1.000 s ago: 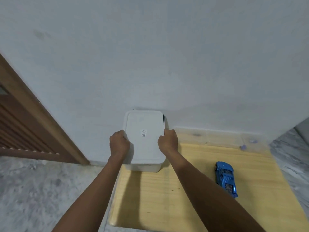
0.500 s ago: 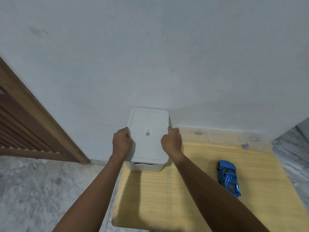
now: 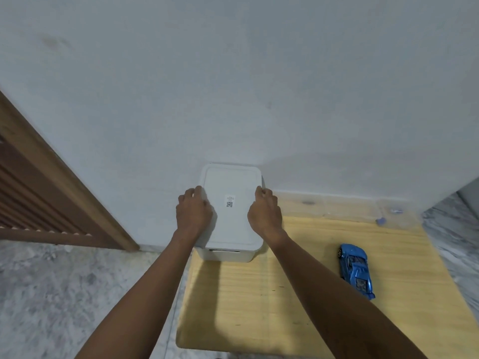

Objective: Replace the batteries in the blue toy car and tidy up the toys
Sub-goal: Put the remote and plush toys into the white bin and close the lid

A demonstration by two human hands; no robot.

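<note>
A white lidded storage box (image 3: 230, 221) stands at the far left corner of a low wooden table (image 3: 298, 301), against the wall. A small QR label sits on its lid. My left hand (image 3: 193, 212) grips the lid's left edge and my right hand (image 3: 264, 212) grips its right edge, fingers curled over the rim. The blue toy car (image 3: 356, 269) lies on its wheels on the table to the right, away from both hands.
A wooden door frame with slats (image 3: 39, 193) is at the left. Marble floor (image 3: 64, 294) surrounds the table. A clear plastic strip with small bluish bits (image 3: 381, 221) lies along the table's far edge by the white wall.
Both hands have stayed on the lid's edges and slid slightly toward the wall. The view has shifted a little; the car has not moved.
</note>
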